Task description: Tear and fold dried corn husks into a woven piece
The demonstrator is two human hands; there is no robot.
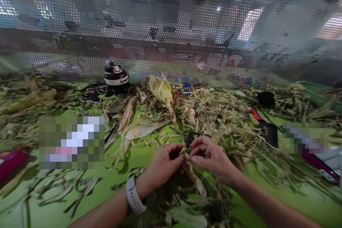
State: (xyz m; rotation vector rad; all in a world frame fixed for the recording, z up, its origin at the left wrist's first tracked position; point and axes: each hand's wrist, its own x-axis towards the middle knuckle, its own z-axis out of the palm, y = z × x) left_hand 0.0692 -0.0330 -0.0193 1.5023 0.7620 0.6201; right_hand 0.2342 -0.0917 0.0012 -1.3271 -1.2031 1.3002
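Observation:
My left hand (169, 162), with a white band on its wrist, is closed in a pinch on a small strip of husk (186, 152) at the lower middle. From the right, my right hand (210, 156) pinches the same small piece, its fingers curled and close to the left fingertips. Below the fingers hangs or lies a curled brownish husk strip (196, 181); whether it joins the held piece is unclear. Dark scissors (187, 136) lie just beyond the hands. A yellowish husk bundle (161, 91) stands farther back.
Dried husk scraps (221, 117) cover much of the green table (107, 192). A black and white round container (117, 77) stands at the back left, before a perforated metal screen (171, 35). At right lies a dark flat object (268, 132); a magenta item (12, 162) is at far left.

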